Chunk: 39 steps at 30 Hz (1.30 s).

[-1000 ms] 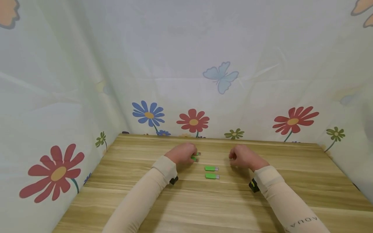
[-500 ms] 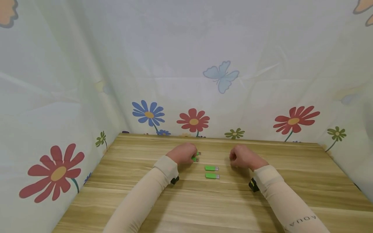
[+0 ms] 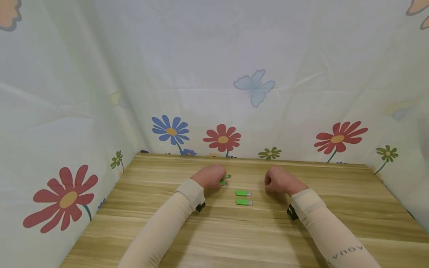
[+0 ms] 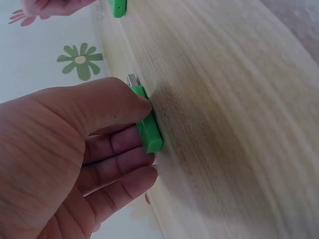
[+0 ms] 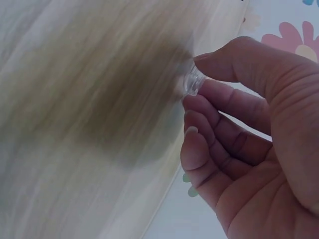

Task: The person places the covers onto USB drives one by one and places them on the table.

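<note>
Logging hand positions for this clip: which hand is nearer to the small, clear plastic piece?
Right. The right hand pinches the plastic piece; the left hand is apart from it, off to the left, pinching a green, rectangular plastic USB stick.

one worktop (image 3: pixel 214 238), wood-grained, pale yellow with brown streaks. one backdrop (image 3: pixel 187 48), whitish sheeting, creased, rising behind the worktop and along both sides. printed low on the rear face, left to right: blue flower (image 3: pixel 171 131), yellow-centred; red flower (image 3: pixel 222 140), same centre; small green flower (image 3: pixel 269 153); second red flower (image 3: pixel 337 139), well apart from the first. above these: pale blue butterfly (image 3: pixel 256 89), wings spread. left side: large dark-red flower (image 3: pixel 68 200), near a little green bloom (image 3: pixel 117 160). upper corners: peach-coloured shapes (image 3: pixel 8 15), grey-outlined, partly in view.
</note>
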Each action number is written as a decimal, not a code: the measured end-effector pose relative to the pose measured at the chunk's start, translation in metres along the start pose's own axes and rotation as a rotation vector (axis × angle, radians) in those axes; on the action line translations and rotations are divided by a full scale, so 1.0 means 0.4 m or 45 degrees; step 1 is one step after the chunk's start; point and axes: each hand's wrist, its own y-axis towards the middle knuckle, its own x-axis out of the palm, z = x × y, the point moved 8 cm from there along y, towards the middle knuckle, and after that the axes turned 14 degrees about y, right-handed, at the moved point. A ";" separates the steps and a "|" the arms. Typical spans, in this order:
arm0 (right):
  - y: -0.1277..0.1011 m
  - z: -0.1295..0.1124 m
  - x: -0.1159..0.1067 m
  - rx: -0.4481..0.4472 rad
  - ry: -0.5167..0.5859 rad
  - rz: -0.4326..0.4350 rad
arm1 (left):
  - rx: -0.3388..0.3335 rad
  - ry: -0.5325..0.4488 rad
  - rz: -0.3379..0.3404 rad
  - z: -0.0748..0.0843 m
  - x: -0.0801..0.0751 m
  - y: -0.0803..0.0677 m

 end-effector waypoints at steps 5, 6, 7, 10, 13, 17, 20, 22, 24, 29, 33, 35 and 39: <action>0.003 -0.002 0.000 -0.026 -0.053 -0.010 | -0.005 -0.019 -0.014 -0.004 0.005 -0.001; 0.003 -0.003 0.000 -0.041 -0.065 -0.012 | -0.005 -0.028 -0.016 -0.004 0.007 -0.001; 0.003 -0.005 0.000 -0.050 -0.074 -0.013 | -0.007 -0.036 -0.019 -0.005 0.008 -0.001; 0.003 -0.008 0.000 -0.080 -0.090 -0.016 | -0.016 -0.058 -0.035 -0.007 0.012 0.000; 0.002 -0.011 0.000 -0.097 -0.098 -0.022 | -0.025 -0.069 -0.045 -0.009 0.016 0.002; 0.002 -0.018 0.000 -0.129 -0.124 -0.021 | -0.025 -0.086 -0.038 -0.008 0.017 0.001; 0.003 -0.018 0.002 -0.129 -0.126 -0.016 | -0.027 -0.096 -0.036 -0.007 0.016 0.000; 0.004 -0.014 0.004 -0.118 -0.127 -0.014 | -0.033 -0.110 -0.039 -0.008 0.016 -0.002; 0.003 -0.012 0.005 -0.113 -0.128 -0.010 | -0.035 -0.119 -0.037 -0.008 0.014 -0.003; 0.003 -0.011 0.006 -0.106 -0.133 0.007 | -0.043 -0.143 -0.013 -0.012 0.002 -0.011; 0.001 -0.012 0.000 -0.077 -0.093 0.019 | -0.061 -0.164 -0.004 -0.016 -0.013 -0.021; -0.001 -0.017 -0.005 -0.081 -0.077 0.030 | -0.075 -0.180 -0.014 -0.018 -0.016 -0.025; -0.008 -0.035 -0.017 -0.118 -0.047 0.046 | -0.091 -0.204 -0.029 -0.021 -0.020 -0.031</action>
